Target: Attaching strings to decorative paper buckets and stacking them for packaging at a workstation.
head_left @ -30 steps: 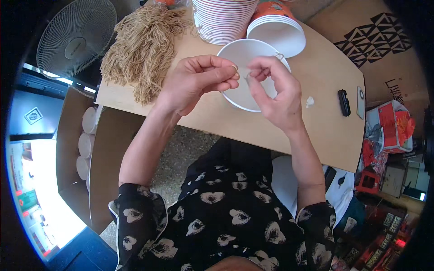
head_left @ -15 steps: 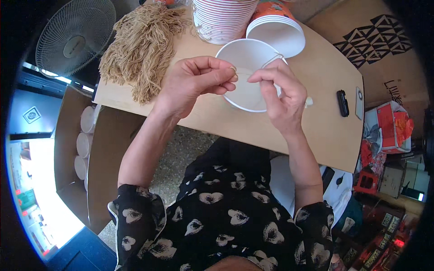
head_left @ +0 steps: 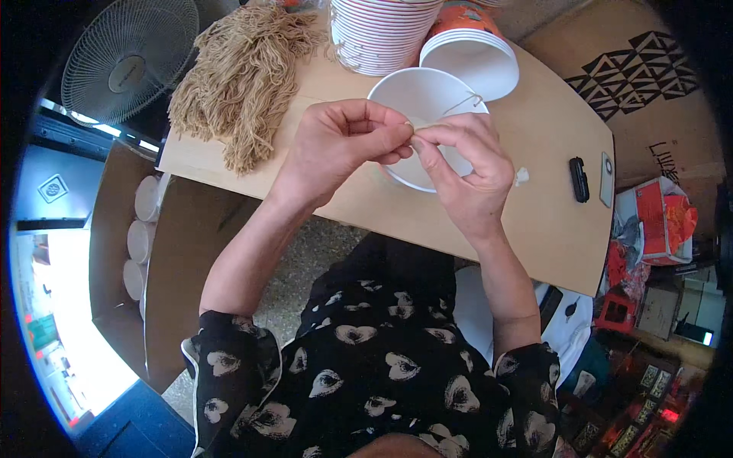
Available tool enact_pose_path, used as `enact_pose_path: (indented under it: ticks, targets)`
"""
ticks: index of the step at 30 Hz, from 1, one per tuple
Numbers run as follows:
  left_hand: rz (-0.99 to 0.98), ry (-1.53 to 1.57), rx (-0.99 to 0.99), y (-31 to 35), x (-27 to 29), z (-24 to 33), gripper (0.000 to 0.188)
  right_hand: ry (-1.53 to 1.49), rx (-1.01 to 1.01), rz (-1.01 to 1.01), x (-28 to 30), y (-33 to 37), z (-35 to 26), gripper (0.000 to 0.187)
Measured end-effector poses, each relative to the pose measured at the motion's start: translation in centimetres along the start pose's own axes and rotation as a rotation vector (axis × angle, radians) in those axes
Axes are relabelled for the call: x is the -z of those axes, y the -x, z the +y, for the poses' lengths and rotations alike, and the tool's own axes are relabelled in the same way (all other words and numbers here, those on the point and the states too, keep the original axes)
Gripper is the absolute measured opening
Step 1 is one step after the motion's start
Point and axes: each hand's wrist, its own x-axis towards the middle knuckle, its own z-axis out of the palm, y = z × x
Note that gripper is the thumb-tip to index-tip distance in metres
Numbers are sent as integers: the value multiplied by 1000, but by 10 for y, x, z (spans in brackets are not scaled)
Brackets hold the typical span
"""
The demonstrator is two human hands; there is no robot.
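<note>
My left hand (head_left: 343,149) and my right hand (head_left: 462,172) meet fingertip to fingertip over a white paper cup (head_left: 424,99) that lies on the wooden table (head_left: 534,221). Both pinch a thin beige string (head_left: 462,101) that loops up across the cup's mouth. The cup's lower rim is hidden behind my fingers. A stack of white cups with red rims (head_left: 382,34) lies just beyond it, and an orange paper cup (head_left: 469,53) lies at its right.
A heap of beige strings (head_left: 240,76) rests on the table's left part. A small black device (head_left: 579,179) and a white scrap (head_left: 521,176) lie at the right. A fan (head_left: 126,57) stands at the far left. Cardboard boxes (head_left: 114,229) with white cups stand below.
My two hands have come together over the white cup, and the right hand has moved left to meet the left one. The string is now pinched between both.
</note>
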Motion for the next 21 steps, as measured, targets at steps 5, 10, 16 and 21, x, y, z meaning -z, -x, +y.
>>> enact_pose_path:
  ticks: [5, 10, 16, 21]
  targets:
    - [21, -10, 15, 1, -4, -1, 17, 75, 27, 13, -1, 0, -5, 16]
    - [61, -28, 6, 2, -5, 1, 19, 179, 118, 42, -5, 0, -3, 17]
    - [23, -15, 53, 2, 0, 3, 18, 306, 276, 85, -9, 1, -3, 18]
    - [-26, -83, -9, 4, -4, 4, 18, -163, -244, -100, 3, -1, -8, 8]
